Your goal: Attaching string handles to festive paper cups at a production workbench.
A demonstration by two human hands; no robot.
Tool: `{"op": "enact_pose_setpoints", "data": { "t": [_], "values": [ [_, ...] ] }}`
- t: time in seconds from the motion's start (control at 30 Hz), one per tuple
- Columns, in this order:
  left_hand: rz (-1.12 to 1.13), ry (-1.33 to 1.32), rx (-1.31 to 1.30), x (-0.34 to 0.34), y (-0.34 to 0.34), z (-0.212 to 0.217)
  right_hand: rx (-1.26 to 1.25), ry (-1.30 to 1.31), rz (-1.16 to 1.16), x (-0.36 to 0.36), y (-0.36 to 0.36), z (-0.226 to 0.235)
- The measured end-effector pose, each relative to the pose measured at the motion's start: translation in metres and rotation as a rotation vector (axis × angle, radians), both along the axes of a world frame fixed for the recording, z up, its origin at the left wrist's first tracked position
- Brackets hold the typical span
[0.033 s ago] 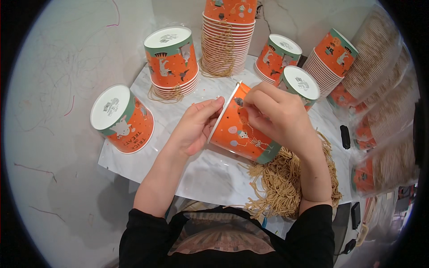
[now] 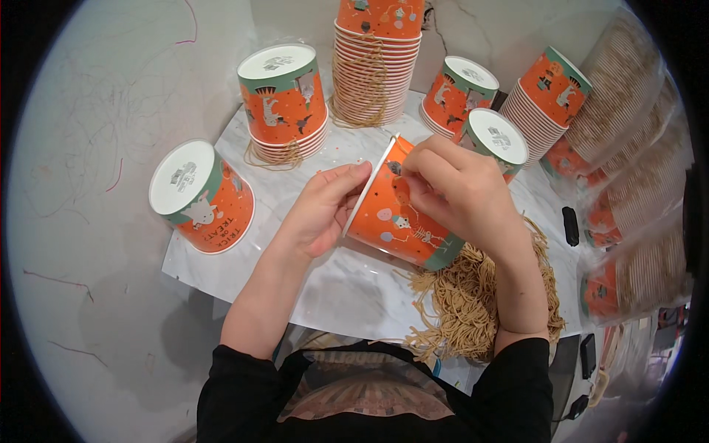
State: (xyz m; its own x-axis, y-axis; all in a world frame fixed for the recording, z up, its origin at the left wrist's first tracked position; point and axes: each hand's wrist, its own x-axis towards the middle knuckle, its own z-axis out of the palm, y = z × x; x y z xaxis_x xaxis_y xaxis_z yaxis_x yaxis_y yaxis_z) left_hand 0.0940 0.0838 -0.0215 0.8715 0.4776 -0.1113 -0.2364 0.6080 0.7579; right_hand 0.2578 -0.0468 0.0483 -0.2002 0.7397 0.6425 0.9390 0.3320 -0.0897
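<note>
Tilted between my hands is an orange paper bucket [image 2: 384, 214] with a white rim, a green base band and printed skeleton figures. My left hand [image 2: 314, 210] grips it at the rim, the fingers partly hidden by the mouth and the thumb along the edge. Against its upper side my right hand [image 2: 469, 188] pinches with thumb and fingers pressed together; whatever lies between the fingertips is hidden. Under my right forearm lies a heap of tan cords [image 2: 461, 303], just beside the bucket's base.
On the marble-patterned table [image 2: 354, 295] stand upside-down buckets: a single one [image 2: 214, 207] at left, a short stack [image 2: 284, 111] with cord loops, and a tall stack [image 2: 377, 81] behind. More buckets [image 2: 496, 136] stand at right, near plastic-wrapped stacks [image 2: 628, 214] and a small black object [image 2: 570, 226].
</note>
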Motion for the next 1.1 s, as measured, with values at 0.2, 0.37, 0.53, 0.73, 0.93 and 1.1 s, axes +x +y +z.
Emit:
{"op": "enact_pose_setpoints", "data": {
  "t": [0.2, 0.37, 0.53, 0.73, 0.93, 1.1],
  "values": [
    [-0.097, -0.028, 0.085, -0.0033, 0.0002, -0.0018, 0.044, -0.103, -0.031, -0.0034, 0.0014, -0.001],
    [-0.109, -0.083, 0.053, -0.003, 0.0009, -0.0052, 0.068, -0.182, -0.059, -0.0071, 0.0002, -0.0012],
    [-0.141, -0.091, 0.008, -0.0052, 0.0041, -0.0041, 0.08, -0.232, -0.069, -0.007, 0.0013, -0.0026],
    [-0.126, -0.093, 0.023, -0.0044, 0.002, -0.002, 0.094, -0.259, -0.081, -0.0087, 0.0006, -0.0016],
    [-0.146, -0.093, 0.028, -0.0043, 0.0042, -0.0054, 0.081, -0.263, -0.082, -0.0084, 0.0, -0.0007],
    [-0.148, -0.102, 0.021, -0.0046, 0.0029, -0.0051, 0.07, -0.296, -0.091, -0.0096, -0.0026, 0.0008]
  ]
}}
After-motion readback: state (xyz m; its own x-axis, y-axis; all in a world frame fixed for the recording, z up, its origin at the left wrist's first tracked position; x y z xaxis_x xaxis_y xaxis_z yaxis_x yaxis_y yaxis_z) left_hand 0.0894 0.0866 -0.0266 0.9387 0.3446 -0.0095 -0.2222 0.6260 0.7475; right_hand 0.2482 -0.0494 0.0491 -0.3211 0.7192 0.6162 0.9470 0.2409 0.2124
